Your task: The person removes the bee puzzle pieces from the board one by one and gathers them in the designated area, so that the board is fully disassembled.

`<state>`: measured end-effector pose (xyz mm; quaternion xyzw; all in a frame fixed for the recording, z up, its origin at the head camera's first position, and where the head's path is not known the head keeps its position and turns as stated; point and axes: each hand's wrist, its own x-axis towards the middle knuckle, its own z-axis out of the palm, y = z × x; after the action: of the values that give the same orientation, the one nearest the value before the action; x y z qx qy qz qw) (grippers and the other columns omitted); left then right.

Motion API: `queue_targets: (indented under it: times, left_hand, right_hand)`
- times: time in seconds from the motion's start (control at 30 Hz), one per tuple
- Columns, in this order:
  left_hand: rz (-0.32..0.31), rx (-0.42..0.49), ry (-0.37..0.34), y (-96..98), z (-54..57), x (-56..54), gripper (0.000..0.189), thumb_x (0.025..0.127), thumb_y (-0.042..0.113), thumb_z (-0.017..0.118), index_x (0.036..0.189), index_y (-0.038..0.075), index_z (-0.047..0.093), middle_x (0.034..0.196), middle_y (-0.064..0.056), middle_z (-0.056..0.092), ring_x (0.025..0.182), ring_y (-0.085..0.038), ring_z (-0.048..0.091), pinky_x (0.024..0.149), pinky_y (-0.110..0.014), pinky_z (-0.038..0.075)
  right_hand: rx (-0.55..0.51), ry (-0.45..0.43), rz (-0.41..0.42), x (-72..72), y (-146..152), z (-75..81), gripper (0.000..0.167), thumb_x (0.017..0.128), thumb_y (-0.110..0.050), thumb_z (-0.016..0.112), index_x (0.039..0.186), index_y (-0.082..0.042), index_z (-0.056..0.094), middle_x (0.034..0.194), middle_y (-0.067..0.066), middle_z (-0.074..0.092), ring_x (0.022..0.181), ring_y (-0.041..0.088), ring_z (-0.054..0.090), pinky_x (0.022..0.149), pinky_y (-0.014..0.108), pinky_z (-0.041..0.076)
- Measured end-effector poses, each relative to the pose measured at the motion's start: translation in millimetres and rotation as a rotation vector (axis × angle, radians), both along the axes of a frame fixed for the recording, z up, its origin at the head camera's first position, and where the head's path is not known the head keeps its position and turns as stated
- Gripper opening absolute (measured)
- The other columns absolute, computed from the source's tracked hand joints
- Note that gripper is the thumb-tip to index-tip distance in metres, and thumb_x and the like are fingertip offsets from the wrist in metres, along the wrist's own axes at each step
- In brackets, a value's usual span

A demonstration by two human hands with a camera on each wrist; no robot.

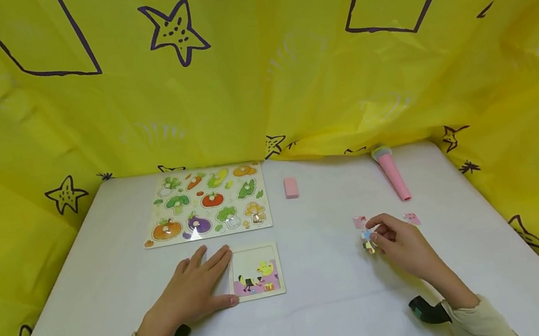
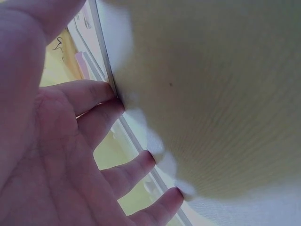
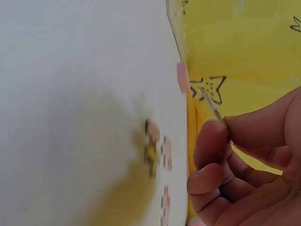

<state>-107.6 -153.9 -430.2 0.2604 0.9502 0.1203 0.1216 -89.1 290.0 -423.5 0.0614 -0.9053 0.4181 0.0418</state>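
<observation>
My left hand [image 1: 190,286] lies spread on the table, its fingers and thumb touching the left edge of a small square puzzle tray [image 1: 253,247]. Pieces with a giraffe picture [image 1: 265,269] fill the lower part of that tray. My right hand [image 1: 404,244] pinches a thin jigsaw piece [image 3: 213,106] between thumb and index finger, seen edge-on above the table in the right wrist view. Under it lies a black and yellow jigsaw piece [image 3: 151,153]. Two pink jigsaw pieces, one left [image 1: 360,222] and one right [image 1: 411,219], lie just beyond the hand.
A vegetable peg puzzle board [image 1: 204,202] lies behind the tray. To its right are a pink block [image 1: 291,188] and a pink toy microphone [image 1: 393,176]. Yellow cloth [image 1: 258,78] with drawn stars walls in the white table [image 1: 330,319].
</observation>
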Motion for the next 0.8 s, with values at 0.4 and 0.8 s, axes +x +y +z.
queue_targets:
  times: [0.4,0.8]
  left_hand:
    - [0.004,-0.009,-0.024,1.3,1.1,-2.0,0.096,0.093,0.061,0.077,0.166,0.01,0.041,0.172,-0.006,0.037,0.156,-0.051,0.025,0.116,-0.075,0.028]
    - [0.0,0.014,-0.013,-1.2,0.1,-0.5,0.095,0.093,0.059,0.077,0.166,0.009,0.041,0.172,-0.006,0.037,0.156,-0.052,0.025,0.116,-0.075,0.027]
  right_hand:
    - [0.096,-0.088,-0.084,10.3,34,-1.7,0.022,0.103,0.004,0.062,0.125,0.005,0.065,0.088,0.006,0.065,0.07,0.017,0.061,0.059,0.028,0.047]
    - [0.199,-0.116,-0.127,1.2,47,-8.1,0.014,0.1,-0.001,0.07,0.111,0.007,0.07,0.091,0.005,0.069,0.082,0.021,0.063,0.065,0.027,0.049]
